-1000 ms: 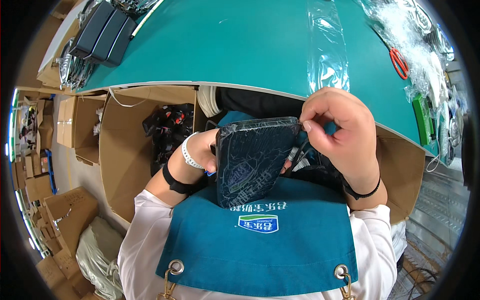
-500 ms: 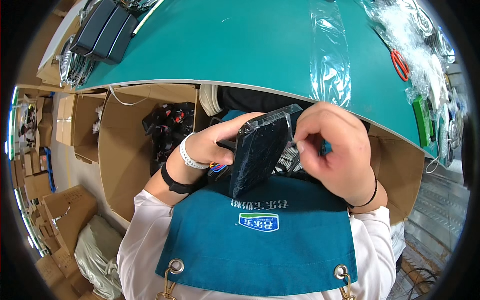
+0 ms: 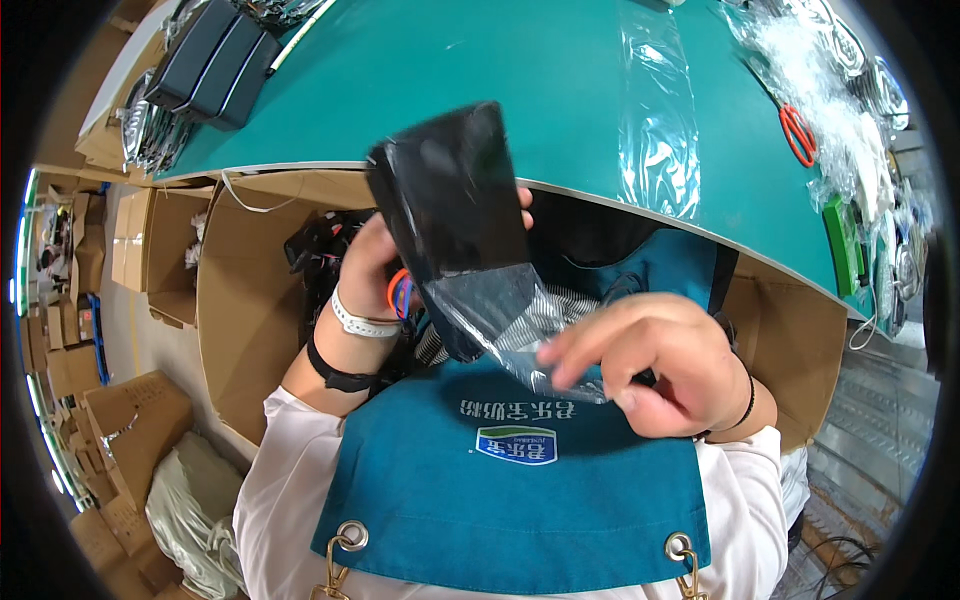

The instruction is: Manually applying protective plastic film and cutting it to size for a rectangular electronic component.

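Observation:
My left hand [image 3: 372,255] is closed around a flat black rectangular case [image 3: 455,190], raised at a tilt by the table's front edge. Clear plastic film [image 3: 490,310] wraps the case, and a loose length trails from its lower end toward the right. At that loose end is my right hand [image 3: 670,360], its forefinger stretched out over the film and slightly blurred, the thumb apart from it. Coloured bands [image 3: 400,293] show beside my left wrist. The case partly hides my left fingers; some fingertips show past its right side.
Several similar black cases [image 3: 215,65] stand at the far left of the green table [image 3: 500,60]. A strip of clear film [image 3: 660,120] lies across the table. Red-handled scissors [image 3: 797,135] and a green object [image 3: 842,245] lie at right. Open cardboard boxes [image 3: 250,300] flank my lap.
The case has turned from nearly edge-on to show its broad face, moving up and left. My right hand has dropped from its upper edge to the trailing film, which now hangs out below.

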Demonstrator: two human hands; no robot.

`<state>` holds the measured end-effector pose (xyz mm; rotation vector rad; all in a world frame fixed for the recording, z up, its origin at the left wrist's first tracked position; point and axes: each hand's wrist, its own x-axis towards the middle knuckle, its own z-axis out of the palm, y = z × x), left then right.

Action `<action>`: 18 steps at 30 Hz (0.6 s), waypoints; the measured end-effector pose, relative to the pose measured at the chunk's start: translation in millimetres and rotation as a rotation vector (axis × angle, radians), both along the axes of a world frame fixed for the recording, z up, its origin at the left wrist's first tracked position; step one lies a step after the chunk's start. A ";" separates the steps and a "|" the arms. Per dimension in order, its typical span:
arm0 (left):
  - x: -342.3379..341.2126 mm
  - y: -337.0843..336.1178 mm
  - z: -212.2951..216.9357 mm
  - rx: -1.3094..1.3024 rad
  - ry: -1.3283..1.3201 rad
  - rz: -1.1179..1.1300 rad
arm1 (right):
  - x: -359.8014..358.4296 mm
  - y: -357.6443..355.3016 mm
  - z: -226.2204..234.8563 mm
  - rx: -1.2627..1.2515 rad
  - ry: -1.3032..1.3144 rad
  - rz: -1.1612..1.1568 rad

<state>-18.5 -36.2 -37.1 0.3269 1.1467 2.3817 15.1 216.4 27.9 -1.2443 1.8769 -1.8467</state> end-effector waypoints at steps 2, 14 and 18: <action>-7.2 -3.5 -1.3 0.185 0.041 0.063 | 4.8 4.1 -1.2 0.051 -0.024 0.039; -18.3 -44.8 48.7 0.526 0.062 0.127 | -63.9 138.9 30.7 0.917 0.761 -1.018; -17.1 -32.5 55.7 0.537 0.061 -0.014 | -164.2 327.8 36.3 1.341 0.578 -1.382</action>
